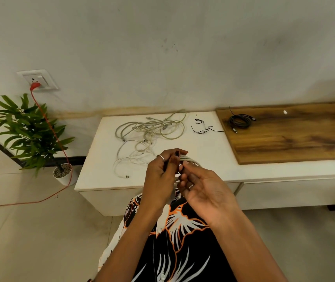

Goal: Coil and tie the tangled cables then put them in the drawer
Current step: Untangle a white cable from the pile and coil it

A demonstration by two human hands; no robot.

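A coiled white cable [191, 160] is held above the front of the white cabinet top [213, 151]. My left hand [162, 176] grips the coil, thumb and fingers curled round it. My right hand [201, 188] pinches the same coil at its near side with fingertips; what lies between the fingers is partly hidden. A tangle of white cables [148, 131] lies on the cabinet behind my hands. Thin black ties [202, 127] lie to its right. A coiled, tied black cable [240, 121] rests on the wooden top [288, 137].
Drawer fronts [284, 195] run below the cabinet top, shut. A potted plant [30, 131] stands on the floor at the left. A red cord [61, 143] runs from the wall socket [37, 80] down across the floor. A small white piece [285, 112] lies on the wood.
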